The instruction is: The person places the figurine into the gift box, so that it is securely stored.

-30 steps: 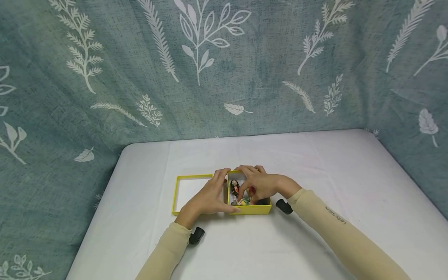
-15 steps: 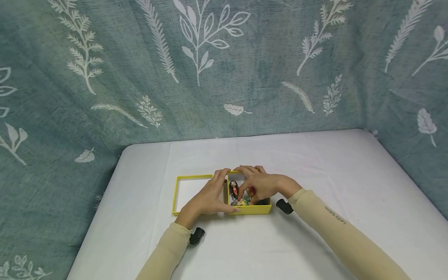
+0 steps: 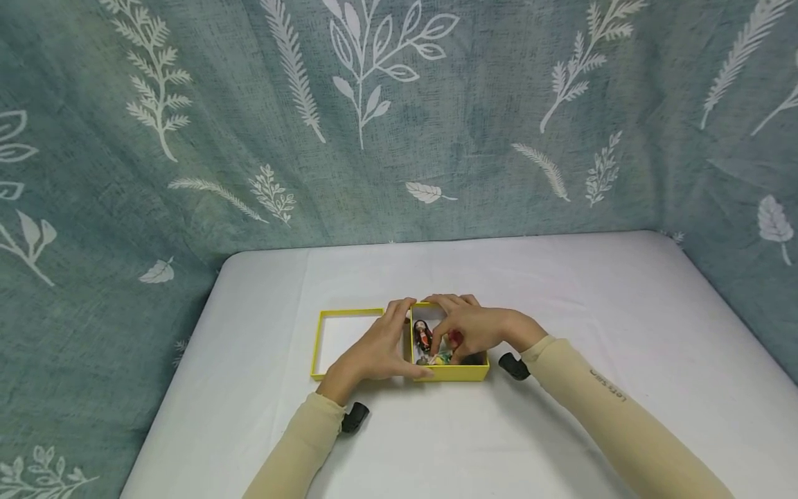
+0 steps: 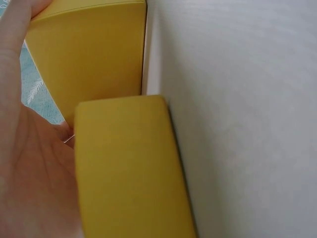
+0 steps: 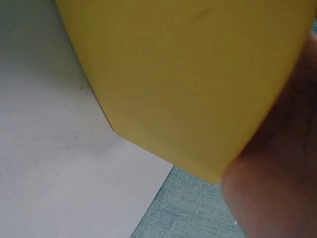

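A small yellow box (image 3: 460, 374) with a white inside stands uncovered on the table in the head view. My left hand (image 3: 374, 348) grips its left end, thumb at the front wall and fingers at the back. My right hand (image 3: 479, 329) reaches over the right side, thumb and index finger down inside, pinching a small figurine with a red top (image 3: 455, 339), mostly hidden by the hand. Beside those fingers lies a dark-haired doll figurine (image 3: 423, 336) in red and black. A yellow-green figurine (image 3: 441, 359) lies near the front wall.
Left of the box lies its shallow yellow-rimmed lid (image 3: 316, 344), partly behind my left hand; its yellow side (image 4: 129, 163) is close in the left wrist view. A white cloth covers the table (image 3: 561, 277). A leaf-patterned teal curtain (image 3: 474, 104) hangs behind.
The head view has shifted slightly, so everything appears a little further right. The dark-haired figurine shifts slightly inside the box. Both hands keep their places at the box.
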Demonstrator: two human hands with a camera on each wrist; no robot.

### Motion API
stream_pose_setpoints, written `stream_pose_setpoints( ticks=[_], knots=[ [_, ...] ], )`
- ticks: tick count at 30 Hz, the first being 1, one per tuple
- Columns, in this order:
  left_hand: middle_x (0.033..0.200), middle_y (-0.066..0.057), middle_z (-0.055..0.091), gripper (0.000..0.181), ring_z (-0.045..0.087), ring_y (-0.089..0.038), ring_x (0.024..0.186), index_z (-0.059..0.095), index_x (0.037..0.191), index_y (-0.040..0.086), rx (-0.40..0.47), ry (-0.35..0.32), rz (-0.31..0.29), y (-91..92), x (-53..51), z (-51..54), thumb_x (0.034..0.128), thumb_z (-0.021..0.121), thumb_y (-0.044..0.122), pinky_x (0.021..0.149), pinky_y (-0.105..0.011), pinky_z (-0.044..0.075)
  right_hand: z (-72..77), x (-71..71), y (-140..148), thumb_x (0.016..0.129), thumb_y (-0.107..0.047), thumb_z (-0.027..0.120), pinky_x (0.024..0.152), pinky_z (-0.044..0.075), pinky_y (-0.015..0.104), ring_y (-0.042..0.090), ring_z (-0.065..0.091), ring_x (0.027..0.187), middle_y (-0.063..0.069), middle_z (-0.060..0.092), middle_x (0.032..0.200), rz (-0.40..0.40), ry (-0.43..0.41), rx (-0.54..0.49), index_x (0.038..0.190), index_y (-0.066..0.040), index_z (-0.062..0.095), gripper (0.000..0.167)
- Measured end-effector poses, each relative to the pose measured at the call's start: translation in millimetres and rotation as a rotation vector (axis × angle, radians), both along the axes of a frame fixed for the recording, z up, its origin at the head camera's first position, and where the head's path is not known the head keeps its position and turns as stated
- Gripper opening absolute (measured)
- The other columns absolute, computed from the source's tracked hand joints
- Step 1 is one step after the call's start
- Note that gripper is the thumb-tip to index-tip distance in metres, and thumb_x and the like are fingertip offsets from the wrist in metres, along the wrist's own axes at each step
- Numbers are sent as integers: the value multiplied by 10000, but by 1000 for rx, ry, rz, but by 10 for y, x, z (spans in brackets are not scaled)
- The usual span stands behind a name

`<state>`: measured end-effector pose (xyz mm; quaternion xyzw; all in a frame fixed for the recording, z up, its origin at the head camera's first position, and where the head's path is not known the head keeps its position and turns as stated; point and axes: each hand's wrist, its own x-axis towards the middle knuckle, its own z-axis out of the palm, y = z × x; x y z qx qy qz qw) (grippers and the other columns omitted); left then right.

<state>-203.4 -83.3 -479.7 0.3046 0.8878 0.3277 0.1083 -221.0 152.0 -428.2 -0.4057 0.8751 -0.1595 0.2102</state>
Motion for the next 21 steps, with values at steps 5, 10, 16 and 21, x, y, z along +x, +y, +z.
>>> stream_pose_setpoints(
  ticks=[5,10,16,21],
  knots=[
    [1546,-42,254,1225,460,-259,1297,143,1549,148,-1,-1,-2,-1,1,9,646,833,605,1049,-450,443,7,4,7,773,-315,828,1105,193,630,355,159,1480,164,255,1576,2,-7,-23,959,-383,738,218],
    [1552,-37,247,1233,452,-237,1316,139,1552,151,4,-9,-4,-1,5,1,644,828,620,1041,-436,452,-3,11,7,764,-327,831,1100,201,637,357,176,1476,158,268,1572,-5,14,-21,946,-365,740,207],
    [1551,-27,245,1230,455,-222,1316,146,1548,156,4,-9,0,2,-5,-7,639,823,633,1039,-429,453,-13,33,-9,760,-306,842,1104,194,654,382,158,1481,171,247,1584,-20,37,6,949,-368,735,226],
    [1547,-18,248,1238,456,-217,1317,144,1551,160,2,-7,1,6,-3,0,633,822,641,1040,-426,453,-9,32,0,766,-294,838,1110,177,656,394,157,1479,179,244,1582,-26,28,-11,974,-345,735,237]
  ],
)
